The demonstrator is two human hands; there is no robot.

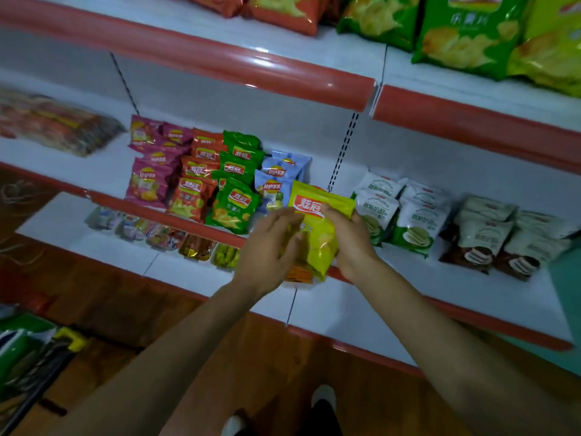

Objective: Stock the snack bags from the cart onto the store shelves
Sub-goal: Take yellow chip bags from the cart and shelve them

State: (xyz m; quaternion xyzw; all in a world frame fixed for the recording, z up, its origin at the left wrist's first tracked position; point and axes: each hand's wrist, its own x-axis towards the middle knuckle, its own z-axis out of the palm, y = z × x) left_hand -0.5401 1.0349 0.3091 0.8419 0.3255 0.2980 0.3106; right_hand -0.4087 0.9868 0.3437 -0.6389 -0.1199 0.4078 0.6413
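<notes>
Both my hands hold a yellow snack bag (318, 228) upright at the front edge of the middle shelf (345, 171), just right of the blue bags (276, 180). My left hand (267, 247) grips the bag's left side, its fingers curled against it. My right hand (350, 237) grips the right side, thumb across the red logo. A second, orange-tinted bag (298, 273) shows below the yellow one, partly hidden by my hands. The cart (28, 357) with green bags sits at the lower left corner.
The middle shelf carries rows of pink (147, 180), orange (191, 196) and green bags (232, 206) to the left, and white-green (405, 221) and brown-white packs (490, 240) to the right. Large chip bags (456, 29) fill the top shelf. Small sweets (163, 236) line the lower shelf.
</notes>
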